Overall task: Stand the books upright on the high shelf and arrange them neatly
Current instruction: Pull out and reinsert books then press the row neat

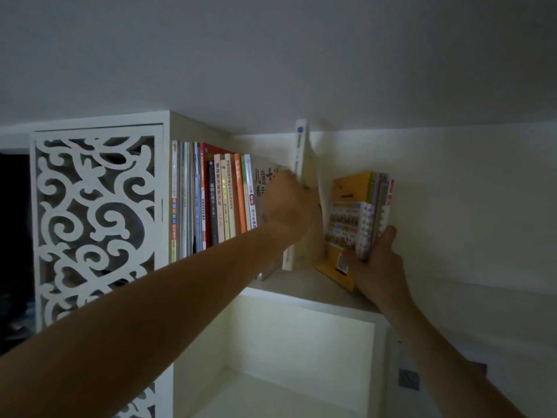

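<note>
The tall white book (302,164) stands almost upright near the middle of the high shelf (304,286), its top close under the ceiling and its foot at the shelf's front edge. The left hand (287,203) is closed around its spine partway up, fingers wrapped out of sight behind the cover. It looks thin and floppy for its height, the cover bowing a little, so it is best steadied low on the spine and near the foot, or it will likely sag or slide.

To its right, the small stack of books (366,212) leans at a tilt toward the shelf's right end, a yellow paperback (337,267) outermost with its lower corner jutting past the front edge. The right hand (376,260) clamps the bottom of this bundle, thumb on the near side, fingers behind. Several slim glossy volumes held together will likely want to fan out or slip against each other, so squeezing them low and square, then pressing them against a neighbour, seems the safer way.

On the left, the row of upright books (211,200) already stands tidy against the cabinet side (164,188), with one larger cover (265,182) leaning behind the left hand. Further left is a carved white lattice panel (93,218). Below the shelf is an open white cubby (298,351).
</note>
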Available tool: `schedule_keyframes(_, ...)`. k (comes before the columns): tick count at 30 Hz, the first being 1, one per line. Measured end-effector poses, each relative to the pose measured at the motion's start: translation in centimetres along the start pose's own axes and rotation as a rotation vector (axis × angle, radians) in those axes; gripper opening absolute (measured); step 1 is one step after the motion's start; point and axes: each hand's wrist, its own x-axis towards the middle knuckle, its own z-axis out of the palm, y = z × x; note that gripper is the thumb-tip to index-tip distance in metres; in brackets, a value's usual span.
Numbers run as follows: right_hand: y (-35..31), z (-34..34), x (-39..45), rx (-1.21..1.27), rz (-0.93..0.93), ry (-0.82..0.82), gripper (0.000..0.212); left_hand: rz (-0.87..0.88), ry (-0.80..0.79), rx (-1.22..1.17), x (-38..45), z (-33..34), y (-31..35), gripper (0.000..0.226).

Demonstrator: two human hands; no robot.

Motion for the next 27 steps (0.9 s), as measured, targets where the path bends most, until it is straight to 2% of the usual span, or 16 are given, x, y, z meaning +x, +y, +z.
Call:
schedule_keyframes(2,0.0,0.2,-0.1,-0.025,-0.019,0.002,0.056,-0.038,0.065,0.002,-0.1,1.2,-2.6,0.004)
schedule_keyframes(4,0.0,0.3,-0.1,-0.043,-0.042,0.000,0.056,-0.022,0.120,0.060,-0.3,2.0,-5.2,0.017)
schedule_keyframes(8,0.0,0.9,0.0,-0.112,-0.101,0.003,0.059,0.219,0.219,0.011,-0.4,2.5,-8.3,0.031)
schedule_keyframes(11,-0.4,1.2,-0.2,-0.150,-0.126,0.001,0.062,0.451,0.179,0.006,-0.3,2.7,-10.3,0.050)
schedule_keyframes(15,-1.5,2.0,-0.9,-0.171,-0.121,0.002,0.062,0.641,0.059,0.213,-1.3,2.5,-12.1,0.071)
schedule_keyframes(18,-2.5,3.3,-1.3,-0.208,-0.124,0.000,0.063,0.724,0.123,0.398,-1.4,2.1,-11.8,0.068)
schedule_keyframes(20,-3.3,4.3,-1.4,-0.232,-0.125,-0.023,0.064,0.718,0.189,0.501,-1.0,1.6,-12.2,0.065)
schedule_keyframes(23,-4.5,6.1,-1.2,-0.232,-0.113,-0.021,0.068,0.677,0.233,0.540,-0.3,-0.1,-13.7,0.062)
schedule_keyframes(27,-5.6,9.1,-1.0,-0.148,-0.153,-0.027,0.062,0.803,0.203,0.527,0.9,-2.9,-16.3,0.061)
